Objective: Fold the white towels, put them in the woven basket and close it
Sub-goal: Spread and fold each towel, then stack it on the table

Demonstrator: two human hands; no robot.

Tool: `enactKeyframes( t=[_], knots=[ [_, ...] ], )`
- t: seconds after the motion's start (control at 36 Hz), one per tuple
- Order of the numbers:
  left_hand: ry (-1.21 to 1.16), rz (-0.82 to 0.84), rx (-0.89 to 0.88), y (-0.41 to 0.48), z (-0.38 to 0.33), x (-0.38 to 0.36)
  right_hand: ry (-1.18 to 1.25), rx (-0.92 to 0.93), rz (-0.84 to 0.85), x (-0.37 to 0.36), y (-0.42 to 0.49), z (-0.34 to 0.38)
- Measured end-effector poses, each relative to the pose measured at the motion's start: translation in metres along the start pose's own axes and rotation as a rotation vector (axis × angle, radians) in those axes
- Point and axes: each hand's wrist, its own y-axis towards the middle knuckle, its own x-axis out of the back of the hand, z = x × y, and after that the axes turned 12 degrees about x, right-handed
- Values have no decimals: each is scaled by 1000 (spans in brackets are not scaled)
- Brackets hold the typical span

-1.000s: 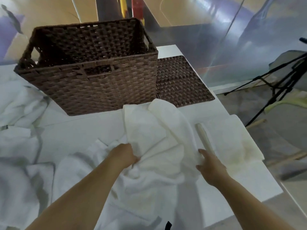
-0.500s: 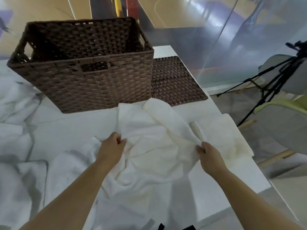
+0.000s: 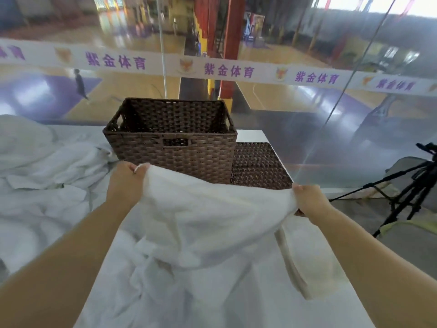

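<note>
- Two hands hold one white towel (image 3: 212, 209) up by its top edge. The left hand (image 3: 125, 183) pinches one corner and the right hand (image 3: 307, 200) pinches the other. The cloth sags between them, and its lower part rests on the table (image 3: 250, 136).
- The towel hangs just in front of the woven basket (image 3: 172, 157) and is not yet folded; folding appears to be at its first step.
- The basket stands open, and no towel shows in the part of its interior that is visible.
- Its lid (image 3: 260, 164) lies flat beside it on the right, so closing is still to do.
- More crumpled towels (image 3: 47, 166) lie at the left, apparently still to be folded.
</note>
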Motion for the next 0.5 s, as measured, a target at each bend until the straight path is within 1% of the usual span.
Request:
enactKeyframes(
  t=[0.06,0.11,0.17,0.22,0.28,0.33,0.36,0.44,0.47,0.5],
  knots=[
    [-3,-33,8,-6,-9,16,115,-51,-75,13,6,7],
    [-17,-44,2,-12,-17,31,199,-44,-64,26,3,21],
    [-24,-46,-9,-18,-23,42,305,-49,-1,37,-2,32],
    [-26,-58,7,-25,-24,50,370,-59,110,45,-7,35],
    [-72,-65,45,-31,-20,55,335,-70,198,49,-11,27],
    [-135,-45,106,-39,-13,60,216,-43,176,51,-14,19],
    [-194,3,128,-43,-9,63,152,-20,157,53,-16,14],
    [-444,264,161,-58,3,72,38,73,41,55,-19,5],
    [-484,330,157,-62,7,75,-10,101,23,56,-21,3],
    [-496,375,149,-67,11,76,-53,76,-8,57,-22,5]
  ],
)
